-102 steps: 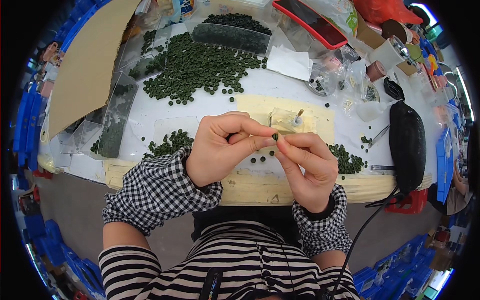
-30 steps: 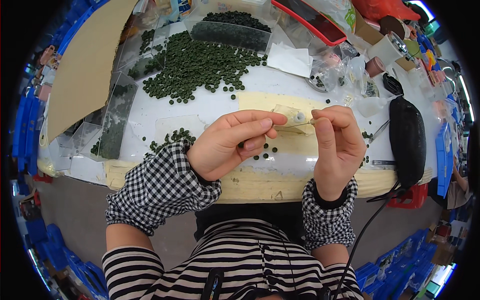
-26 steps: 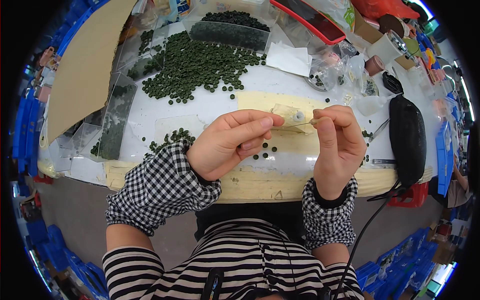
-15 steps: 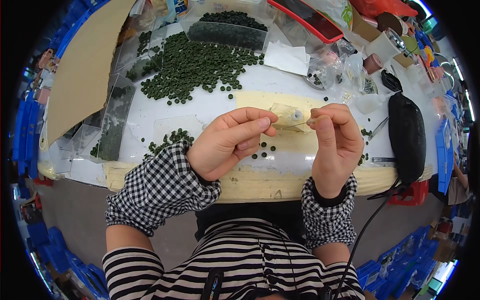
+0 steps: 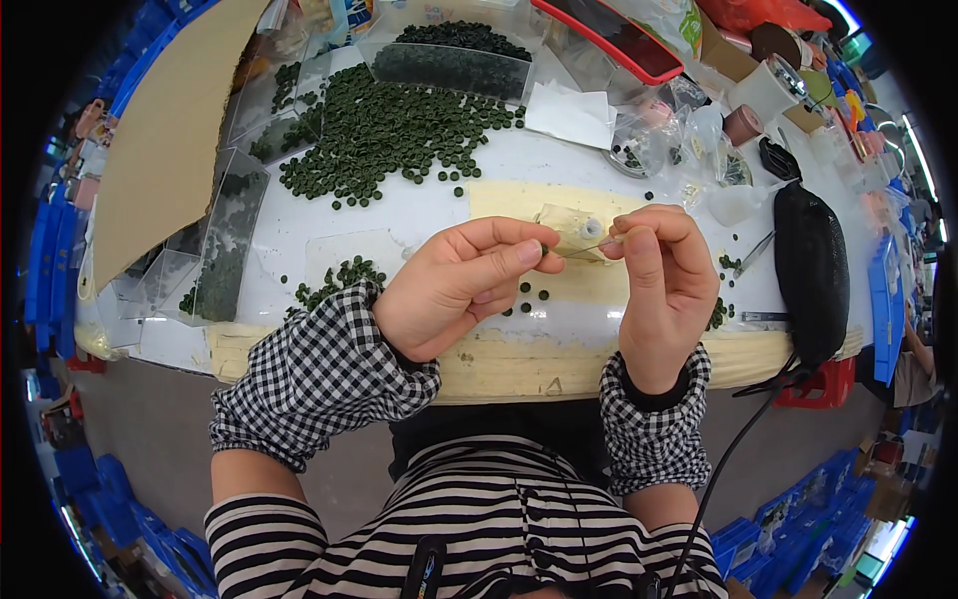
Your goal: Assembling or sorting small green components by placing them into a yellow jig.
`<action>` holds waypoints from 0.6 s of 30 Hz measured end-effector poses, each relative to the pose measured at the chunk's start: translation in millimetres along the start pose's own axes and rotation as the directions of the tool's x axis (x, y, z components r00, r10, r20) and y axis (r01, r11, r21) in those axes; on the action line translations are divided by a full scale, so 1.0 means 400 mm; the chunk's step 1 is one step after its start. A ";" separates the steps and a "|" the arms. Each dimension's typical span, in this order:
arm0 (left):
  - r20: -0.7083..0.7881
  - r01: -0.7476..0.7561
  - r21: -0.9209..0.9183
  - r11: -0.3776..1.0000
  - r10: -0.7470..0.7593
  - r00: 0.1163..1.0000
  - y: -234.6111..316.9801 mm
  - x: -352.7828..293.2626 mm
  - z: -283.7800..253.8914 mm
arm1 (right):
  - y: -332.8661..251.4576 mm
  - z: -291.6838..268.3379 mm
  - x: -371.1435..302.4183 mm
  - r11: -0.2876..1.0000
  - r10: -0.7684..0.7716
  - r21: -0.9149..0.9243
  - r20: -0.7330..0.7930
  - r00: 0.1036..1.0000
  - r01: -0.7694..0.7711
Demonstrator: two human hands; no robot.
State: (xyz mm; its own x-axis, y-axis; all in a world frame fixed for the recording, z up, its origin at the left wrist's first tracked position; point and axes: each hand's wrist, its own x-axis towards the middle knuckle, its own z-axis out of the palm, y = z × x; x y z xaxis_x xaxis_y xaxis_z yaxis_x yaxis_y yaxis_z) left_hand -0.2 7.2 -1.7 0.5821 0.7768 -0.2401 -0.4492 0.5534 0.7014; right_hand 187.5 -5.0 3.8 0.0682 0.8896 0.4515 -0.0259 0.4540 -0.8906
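Between finger and thumb, my left hand (image 5: 444, 290) pinches a small dark green bead (image 5: 544, 249). My right hand (image 5: 667, 295) is closed in a pinch on a thin needle (image 5: 584, 250), which reaches left to the bead. Whether its tip is inside the bead's hole is too small to tell. Below the fingertips lie a few loose green beads (image 5: 527, 307). Behind the needle a pale block wrapped in tape (image 5: 561, 222) with a small white ring rests on a yellowish taped strip of the table.
A large heap of green beads (image 5: 389, 135) spreads at the far left, before a clear bin of beads (image 5: 449, 72). Cardboard (image 5: 160, 140) leans at left. Tweezers (image 5: 755, 256) and a black pouch (image 5: 810, 270) lie at right. A red-cased phone (image 5: 614, 40) is at the back.
The green bead now shows at my left fingertips, where it was not visible before. My right hand has shifted slightly left, and the needle tilts a little more.
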 end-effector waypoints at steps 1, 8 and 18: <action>0.008 0.004 0.000 1.000 -0.004 1.000 -0.001 0.000 -0.001 | -0.001 0.002 0.000 1.000 0.005 0.028 0.003 1.000 -0.005; 0.034 0.014 -0.013 1.000 -0.013 0.999 -0.004 0.000 -0.008 | 0.000 0.009 0.001 0.998 0.005 0.067 0.027 1.000 -0.007; 0.033 0.003 0.009 1.000 -0.003 0.999 -0.004 0.001 -0.004 | 0.006 0.006 0.000 1.000 0.002 -0.018 0.031 1.000 -0.001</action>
State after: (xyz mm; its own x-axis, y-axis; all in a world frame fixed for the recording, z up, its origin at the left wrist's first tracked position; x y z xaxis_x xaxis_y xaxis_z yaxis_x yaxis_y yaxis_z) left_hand -0.5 7.1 -4.1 0.6060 0.7644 -0.2200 -0.4415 0.5533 0.7063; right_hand 185.0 -3.9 1.8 0.0368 0.8915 0.4516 -0.0082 0.4521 -0.8919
